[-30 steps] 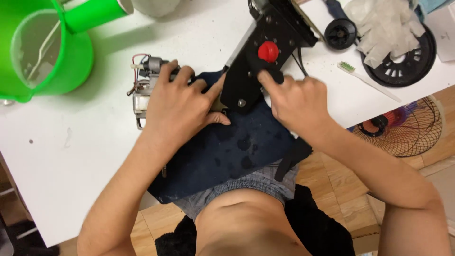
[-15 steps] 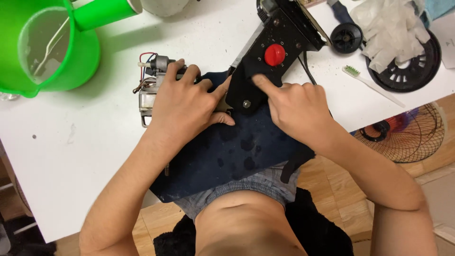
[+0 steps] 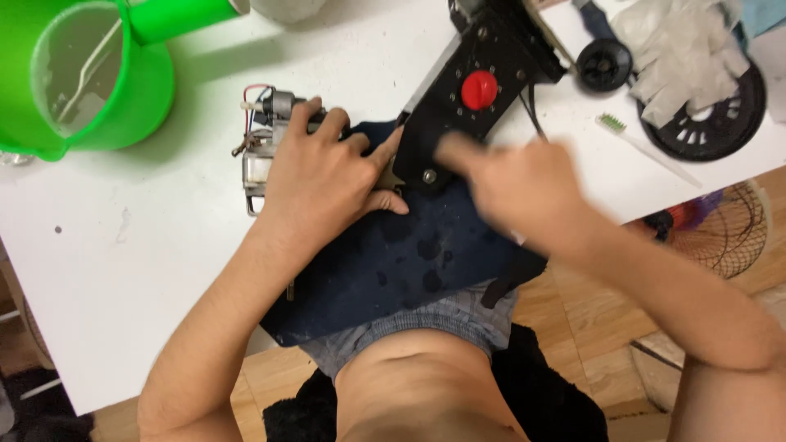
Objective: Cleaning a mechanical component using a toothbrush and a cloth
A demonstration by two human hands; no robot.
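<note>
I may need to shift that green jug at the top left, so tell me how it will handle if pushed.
The green jug looks like thin plastic, so probably light and easy to slide on the smooth white table. It seems to hold some liquid, which could slosh. Its wide body suggests it would slide rather than tip.

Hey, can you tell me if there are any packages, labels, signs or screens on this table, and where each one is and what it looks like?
No packages, labels, signs or screens show clearly.
At the far right edge of the white table lies something flat and white, perhaps paper, cut off by the frame; too little shows to say.
</note>
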